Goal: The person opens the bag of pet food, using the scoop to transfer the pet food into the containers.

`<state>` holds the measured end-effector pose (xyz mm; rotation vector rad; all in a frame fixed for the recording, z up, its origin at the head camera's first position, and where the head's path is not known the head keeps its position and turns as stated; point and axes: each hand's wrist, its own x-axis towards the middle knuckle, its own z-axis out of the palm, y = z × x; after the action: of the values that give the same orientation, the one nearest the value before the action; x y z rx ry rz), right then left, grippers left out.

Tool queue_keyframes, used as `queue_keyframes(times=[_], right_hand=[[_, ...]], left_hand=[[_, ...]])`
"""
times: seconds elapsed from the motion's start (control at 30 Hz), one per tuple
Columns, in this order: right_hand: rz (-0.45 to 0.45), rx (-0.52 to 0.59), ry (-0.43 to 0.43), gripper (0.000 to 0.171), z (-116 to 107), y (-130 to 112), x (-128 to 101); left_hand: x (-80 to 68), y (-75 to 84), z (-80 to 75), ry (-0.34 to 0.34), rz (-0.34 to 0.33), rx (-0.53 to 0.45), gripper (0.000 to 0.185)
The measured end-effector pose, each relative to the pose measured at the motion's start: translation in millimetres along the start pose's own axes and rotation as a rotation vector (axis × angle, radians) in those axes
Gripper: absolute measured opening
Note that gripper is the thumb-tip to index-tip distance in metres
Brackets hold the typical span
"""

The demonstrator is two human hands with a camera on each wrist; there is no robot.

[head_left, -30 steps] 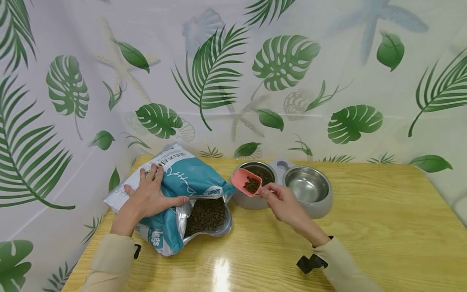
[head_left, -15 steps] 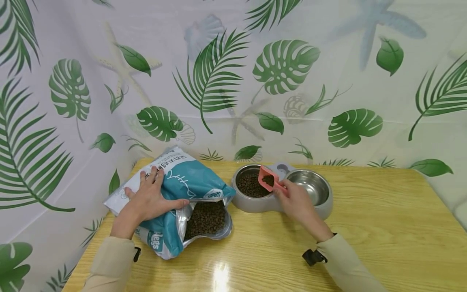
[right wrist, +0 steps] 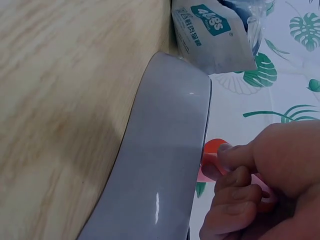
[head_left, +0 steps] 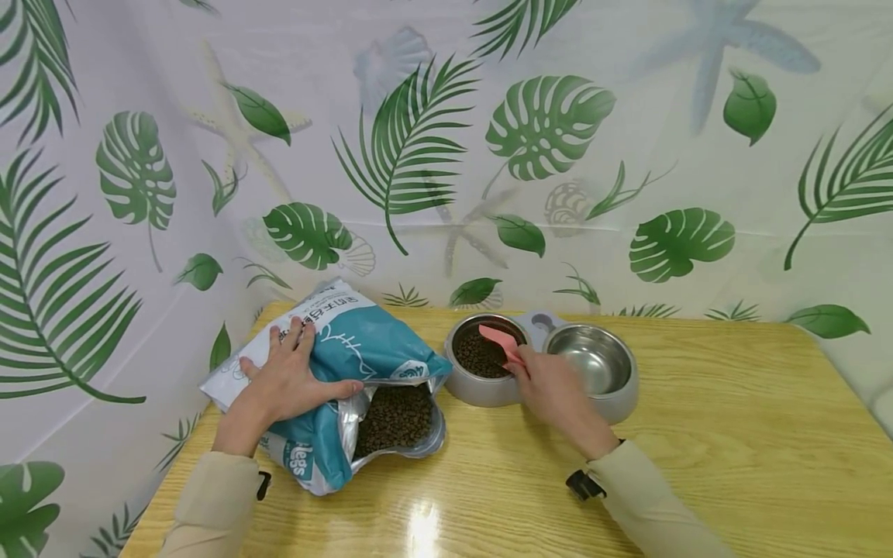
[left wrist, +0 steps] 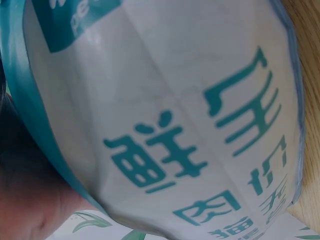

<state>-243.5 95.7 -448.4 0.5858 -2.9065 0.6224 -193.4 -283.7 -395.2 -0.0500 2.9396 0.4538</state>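
The right hand (head_left: 551, 387) pinches the handle of a pink scoop (head_left: 498, 341) between thumb and curled fingers (right wrist: 235, 187); the scoop is tipped over the left bowl (head_left: 481, 356) of a grey double feeder (head_left: 621, 407), its mouth turned down toward the brown kibble (head_left: 477, 358) that already lies in that bowl; whether any kibble is left in the scoop cannot be told. The right bowl (head_left: 589, 358) of the feeder shows bare steel; the feeder stands on the wooden surface (head_left: 732, 434), toward its far edge and right of centre.

The left hand (head_left: 289, 376) lies flat on a teal and white food bag (head_left: 349, 349), fingers spread and straight over the bag's far left part, the thumb stretched along the fold near the mouth; it presses rather than grips. The bag lies on its side at the left of the surface, just beside the feeder, with its foil-lined mouth (head_left: 398, 415) open toward the near side and dark kibble showing inside. The left wrist view is filled by the bag's printed white face (left wrist: 190, 125); the right wrist view shows the feeder's grey outer wall (right wrist: 165, 150) close by the fingers.

A leaf-patterned curtain (head_left: 544, 124) hangs behind the surface.
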Motion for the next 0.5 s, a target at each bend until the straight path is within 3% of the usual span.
queue_keyframes(times=[0.4, 0.5], right_hand=[[-0.038, -0.123, 0.099, 0.011, -3.5, 3.8, -6.5], [-0.018, -0.082, 0.107, 0.013, -6.1, 5.3, -9.2]], left_hand=[[-1.0, -0.2, -0.9, 0.000, 0.003, -0.001, 0.133], [-1.0, 0.2, -0.1, -0.003, 0.003, -0.002, 0.133]])
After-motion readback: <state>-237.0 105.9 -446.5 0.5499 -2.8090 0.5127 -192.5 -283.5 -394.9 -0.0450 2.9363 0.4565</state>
